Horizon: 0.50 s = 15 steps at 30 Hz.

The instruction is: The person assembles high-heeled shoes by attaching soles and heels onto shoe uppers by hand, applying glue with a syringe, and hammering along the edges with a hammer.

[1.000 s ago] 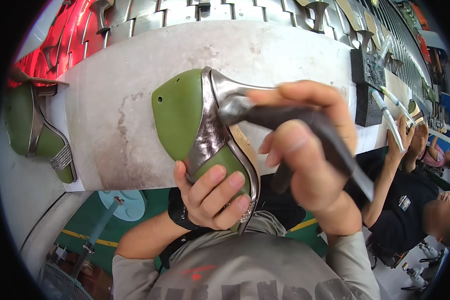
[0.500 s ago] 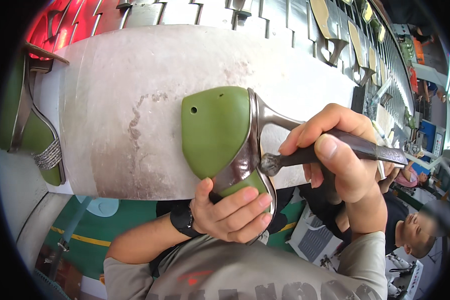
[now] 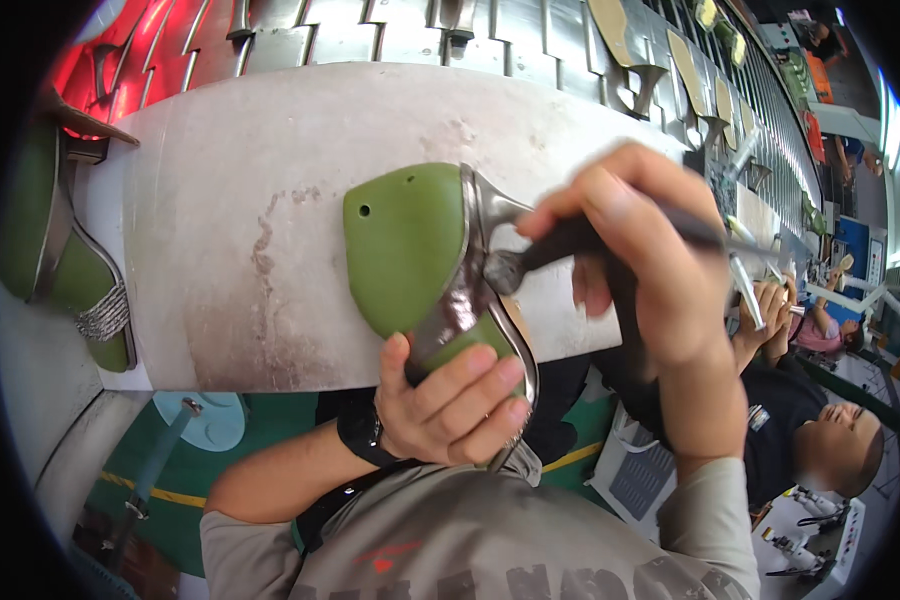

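A green shoe last (image 3: 408, 246) with a silver shoe upper (image 3: 470, 280) stretched over it lies over the front edge of a white worktable (image 3: 260, 160). My left hand (image 3: 450, 400) grips the last's near end from below, fingers curled over the silver strap. My right hand (image 3: 640, 260) holds a dark-handled hammer (image 3: 540, 255); its metal head rests against the silver upper at the last's right side.
A second green last with a silver sandal (image 3: 65, 250) lies at the table's left end. Metal racks with lasts (image 3: 660, 60) run along the back. A seated person (image 3: 820, 420) works to my right. Green floor (image 3: 170, 470) shows below.
The view has shifted closer to the shoe. My right hand has raised the hammer's handle and swung its head in against the silver upper. My left hand keeps its grip.
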Available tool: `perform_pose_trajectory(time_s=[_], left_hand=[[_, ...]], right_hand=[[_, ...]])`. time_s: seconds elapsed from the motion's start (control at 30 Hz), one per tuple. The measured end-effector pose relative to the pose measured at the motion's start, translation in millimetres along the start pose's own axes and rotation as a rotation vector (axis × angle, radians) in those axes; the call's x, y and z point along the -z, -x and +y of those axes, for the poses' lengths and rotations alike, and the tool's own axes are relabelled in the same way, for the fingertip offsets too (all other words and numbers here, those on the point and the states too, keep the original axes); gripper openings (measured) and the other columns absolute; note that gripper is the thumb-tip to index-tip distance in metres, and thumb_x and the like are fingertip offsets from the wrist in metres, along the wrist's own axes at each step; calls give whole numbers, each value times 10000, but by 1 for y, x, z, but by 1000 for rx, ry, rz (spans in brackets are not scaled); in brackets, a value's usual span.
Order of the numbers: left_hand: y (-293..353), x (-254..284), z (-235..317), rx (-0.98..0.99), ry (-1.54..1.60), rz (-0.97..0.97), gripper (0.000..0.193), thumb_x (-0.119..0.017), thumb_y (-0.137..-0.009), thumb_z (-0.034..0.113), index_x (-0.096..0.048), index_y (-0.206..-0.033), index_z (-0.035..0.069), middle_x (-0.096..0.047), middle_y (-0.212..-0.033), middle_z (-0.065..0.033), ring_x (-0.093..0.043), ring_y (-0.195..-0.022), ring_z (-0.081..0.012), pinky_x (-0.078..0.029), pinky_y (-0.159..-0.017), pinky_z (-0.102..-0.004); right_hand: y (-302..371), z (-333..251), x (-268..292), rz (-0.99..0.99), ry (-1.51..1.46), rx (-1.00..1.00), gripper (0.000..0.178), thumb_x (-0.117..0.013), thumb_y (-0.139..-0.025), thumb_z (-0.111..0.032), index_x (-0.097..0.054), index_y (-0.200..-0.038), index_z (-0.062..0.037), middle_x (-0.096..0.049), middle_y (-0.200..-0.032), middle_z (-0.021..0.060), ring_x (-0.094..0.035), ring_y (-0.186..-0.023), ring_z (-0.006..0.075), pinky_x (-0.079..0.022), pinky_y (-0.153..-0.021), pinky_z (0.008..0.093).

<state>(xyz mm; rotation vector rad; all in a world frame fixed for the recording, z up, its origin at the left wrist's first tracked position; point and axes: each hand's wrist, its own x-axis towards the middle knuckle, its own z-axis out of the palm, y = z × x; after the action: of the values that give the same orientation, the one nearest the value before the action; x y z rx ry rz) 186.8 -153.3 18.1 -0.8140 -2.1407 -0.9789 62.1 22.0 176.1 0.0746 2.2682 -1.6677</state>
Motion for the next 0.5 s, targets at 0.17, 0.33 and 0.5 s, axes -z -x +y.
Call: perform_pose_trajectory(time_s=[0.17, 0.33, 0.5], left_hand=[[3, 1, -6, -33, -60, 5, 301, -626, -1028, 218, -535, -1312, 176, -672, -1359, -67, -628, -1294, -279, -237, -1227, -719], [3, 3, -13, -135, -138, -53, 721, -822, -896, 358, -420, -1440, 110, -571, -1416, -185, -550, -1364, -413, -221, -1226, -726], [-3, 2, -2, -78, -97, -4, 545, -765, -945, 291, -474, -1376, 128, -605, -1408, -159, -576, -1350, -377, -222, -1245, -690]], right_hand=[[16, 22, -4, 65, -172, 62, 308, -610, -1045, -279, -664, -974, 16, -774, -938, 140, -587, -525, 97, -472, -491, 222], [113, 54, 6, 291, -328, 225, 257, -535, -1077, -196, -625, -1087, 45, -758, -1011, 221, -606, -548, 112, -514, -533, 240], [158, 56, -17, 454, -367, 519, 336, -521, -1077, -279, -602, -1143, 40, -729, -1067, 267, -619, -570, 132, -558, -575, 291]])
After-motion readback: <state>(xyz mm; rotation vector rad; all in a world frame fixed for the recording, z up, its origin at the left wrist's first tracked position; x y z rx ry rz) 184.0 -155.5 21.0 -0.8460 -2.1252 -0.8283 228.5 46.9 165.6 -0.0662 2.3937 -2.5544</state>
